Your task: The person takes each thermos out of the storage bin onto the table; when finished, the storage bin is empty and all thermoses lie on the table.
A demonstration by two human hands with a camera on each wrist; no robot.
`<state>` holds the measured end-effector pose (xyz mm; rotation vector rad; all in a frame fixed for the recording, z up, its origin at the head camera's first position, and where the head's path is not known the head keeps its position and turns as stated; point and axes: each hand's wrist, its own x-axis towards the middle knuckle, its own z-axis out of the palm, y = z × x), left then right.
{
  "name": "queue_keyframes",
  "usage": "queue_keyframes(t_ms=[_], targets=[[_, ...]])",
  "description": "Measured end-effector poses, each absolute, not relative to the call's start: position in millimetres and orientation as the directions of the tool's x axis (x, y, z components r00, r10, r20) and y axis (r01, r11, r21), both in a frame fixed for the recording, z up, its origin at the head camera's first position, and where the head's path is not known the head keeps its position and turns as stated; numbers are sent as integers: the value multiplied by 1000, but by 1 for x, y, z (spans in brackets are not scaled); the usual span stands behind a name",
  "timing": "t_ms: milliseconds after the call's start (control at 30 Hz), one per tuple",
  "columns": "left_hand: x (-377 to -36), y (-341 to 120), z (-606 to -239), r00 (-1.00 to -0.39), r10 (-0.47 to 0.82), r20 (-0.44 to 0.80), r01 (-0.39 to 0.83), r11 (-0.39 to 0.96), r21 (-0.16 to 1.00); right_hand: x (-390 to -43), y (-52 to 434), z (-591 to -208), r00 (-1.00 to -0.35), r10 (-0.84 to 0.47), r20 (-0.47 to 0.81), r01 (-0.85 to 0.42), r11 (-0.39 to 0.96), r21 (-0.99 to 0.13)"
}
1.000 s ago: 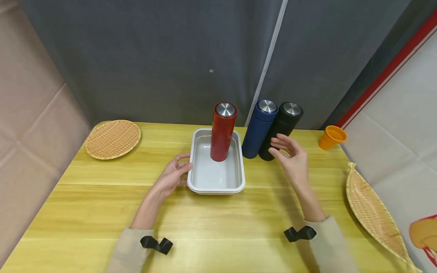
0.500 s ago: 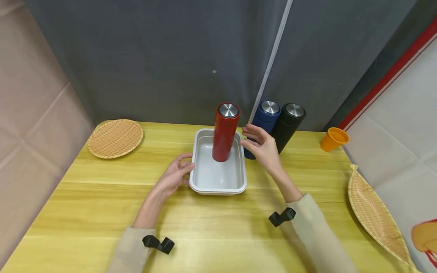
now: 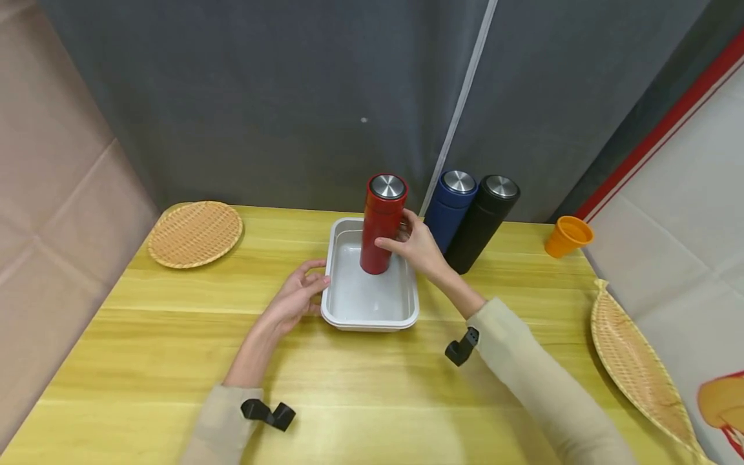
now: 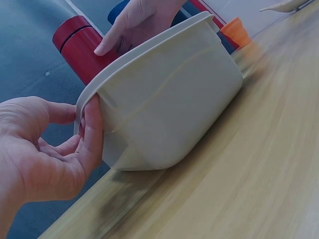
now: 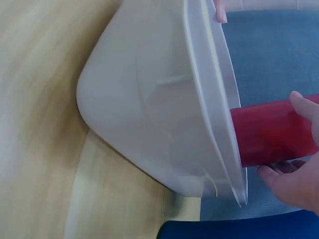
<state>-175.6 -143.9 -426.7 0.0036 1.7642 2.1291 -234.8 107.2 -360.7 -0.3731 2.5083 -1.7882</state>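
Red flask (image 3: 382, 226) upright inside the white tray (image 3: 347, 303), just above the middle of the head view, standing toward the tray's far end with its steel cap up. Right hand (image 3: 415, 248) wrapped round the flask's lower half from the right side: thumb across the front, fingers (image 3: 407, 223) curled behind, holding the red body. Same grip seen at the right edge of the right wrist view, thumb above and fingers below the red cylinder (image 5: 271, 132), beside the tray's rim (image 5: 219, 114).

Left hand (image 3: 293, 300) at the tray's left edge, centre of the frame, fingers loosely bent and apart, thumb and fingertips touching the rim. In the left wrist view, at the left side, thumb (image 4: 92, 132) pressed against the tray's corner wall (image 4: 169, 109) just under the lip, other fingers relaxed and curled behind it; not closed round anything. Red flask (image 4: 82, 47) and the right hand (image 4: 132, 22) visible at the top left, beyond the rim.

Tray flat on the yellow wooden counter (image 3: 372, 387).

Blue flask (image 3: 450, 206) and black flask (image 3: 482, 219) upright and touching each other, right of the tray and right of centre, against the grey curtain. Orange cup (image 3: 566, 236) further right near the counter's far corner. Round woven plate (image 3: 194, 234) at the upper left of the counter, well apart from the tray. Long woven leaf-shaped tray (image 3: 636, 368) at the lower right edge.
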Motion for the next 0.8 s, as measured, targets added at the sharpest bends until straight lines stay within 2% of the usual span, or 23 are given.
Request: queue_keyframes(t_ms=[467, 800], targets=[[-177, -143, -425, -936, 278, -217, -264, -141, 954, -241, 97, -361, -973, -146, 178, -225, 436, -871], [-174, -143, -426, -935, 276, -223, -272, -151, 950, -237, 100, -365, -973, -115, 199, -228, 375, -899]])
